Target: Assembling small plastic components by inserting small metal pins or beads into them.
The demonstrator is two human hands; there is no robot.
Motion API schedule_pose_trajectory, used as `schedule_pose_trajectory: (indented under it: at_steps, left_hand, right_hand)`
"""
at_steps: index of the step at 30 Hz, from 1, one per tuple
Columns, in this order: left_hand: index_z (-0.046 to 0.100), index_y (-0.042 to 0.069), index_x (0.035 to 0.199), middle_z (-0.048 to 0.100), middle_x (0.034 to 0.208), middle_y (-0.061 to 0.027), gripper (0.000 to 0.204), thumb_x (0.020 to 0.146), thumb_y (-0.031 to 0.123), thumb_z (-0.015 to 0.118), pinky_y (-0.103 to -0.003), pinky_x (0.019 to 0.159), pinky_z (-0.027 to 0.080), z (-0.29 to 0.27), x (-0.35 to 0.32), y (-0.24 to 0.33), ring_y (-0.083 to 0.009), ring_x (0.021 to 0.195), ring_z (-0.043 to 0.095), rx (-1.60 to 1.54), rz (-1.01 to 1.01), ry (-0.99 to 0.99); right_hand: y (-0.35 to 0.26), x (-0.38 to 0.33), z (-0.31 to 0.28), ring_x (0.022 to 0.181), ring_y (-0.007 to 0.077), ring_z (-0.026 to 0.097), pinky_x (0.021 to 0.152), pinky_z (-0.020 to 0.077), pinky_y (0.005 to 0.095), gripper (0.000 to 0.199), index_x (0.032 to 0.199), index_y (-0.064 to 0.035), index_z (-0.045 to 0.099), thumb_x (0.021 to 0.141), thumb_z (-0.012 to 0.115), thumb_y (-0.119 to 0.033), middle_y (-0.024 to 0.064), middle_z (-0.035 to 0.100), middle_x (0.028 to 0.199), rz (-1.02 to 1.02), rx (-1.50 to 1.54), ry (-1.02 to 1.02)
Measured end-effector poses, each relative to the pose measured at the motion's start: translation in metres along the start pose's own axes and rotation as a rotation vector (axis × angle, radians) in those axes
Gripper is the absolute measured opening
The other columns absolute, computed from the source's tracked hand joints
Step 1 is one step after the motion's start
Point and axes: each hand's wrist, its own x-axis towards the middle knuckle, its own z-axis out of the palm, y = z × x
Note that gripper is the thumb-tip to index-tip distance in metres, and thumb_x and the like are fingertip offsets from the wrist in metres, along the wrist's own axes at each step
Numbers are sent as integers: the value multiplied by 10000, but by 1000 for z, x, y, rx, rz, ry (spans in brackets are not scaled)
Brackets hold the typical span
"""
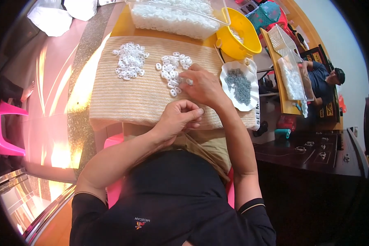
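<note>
My right hand [203, 85] is at the right edge of a loose pile of small white oval plastic pieces [167, 75], each with two holes. Its fingers are bent, and one white oval piece [189, 82] shows between them. Nearer to my body, my left hand [179, 119] is closed in a pinch, thumb against curled fingers; whatever it may hold is hidden. A denser heap of the same white pieces [130, 61] lies farther left on the striped tan cloth [106, 96]. To the right, a white fluted dish [247, 105] holds small grey-green parts [239, 86].
At the back stands a clear plastic bin [174, 30] full of white pieces, beside a yellow basin [238, 45]. On the right, a person [322, 80] sits at another table with a white perforated basket [281, 40]. A pink stool [8, 129] is at far left.
</note>
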Motion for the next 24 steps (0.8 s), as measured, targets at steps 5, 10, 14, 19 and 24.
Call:
schedule_pose_trajectory:
  at_steps: [5,10,14,19,24]
  left_hand:
    - [600,47,886,620,799,-20,117,861,130,679,-217,607,540,1,-1,1,-84,666,605,0,-7,-3]
    - [602,47,891,617,806,-19,120,860,132,680,-218,613,544,0,0,-1,-82,677,605,-5,-7,-5]
    - [599,36,903,609,817,-20,109,872,120,661,-216,632,542,0,0,-1,-84,701,600,14,2,2]
    - [595,21,910,605,830,-23,102,883,108,641,-212,649,538,1,-1,1,-86,716,595,27,0,-1]
    - [596,31,901,613,812,-27,128,862,124,675,-227,619,550,1,0,0,-92,682,607,22,0,9]
  right_hand:
    - [-9,6,1,902,340,617,763,487,437,223,929,-91,677,795,629,-263,146,631,940,36,-41,-33]
    - [-9,8,2,863,352,620,742,488,450,207,860,-74,681,800,621,-263,152,635,901,42,-34,-39]
    - [-3,4,2,868,352,620,757,489,445,196,843,-67,683,800,610,-244,156,637,913,80,-40,-36]
    - [2,0,-8,888,346,619,776,488,437,195,850,-55,684,799,606,-226,154,640,920,89,-64,-41]
    - [-1,2,-7,946,321,609,803,482,401,242,982,-81,677,780,661,-213,117,628,1035,51,-24,40]
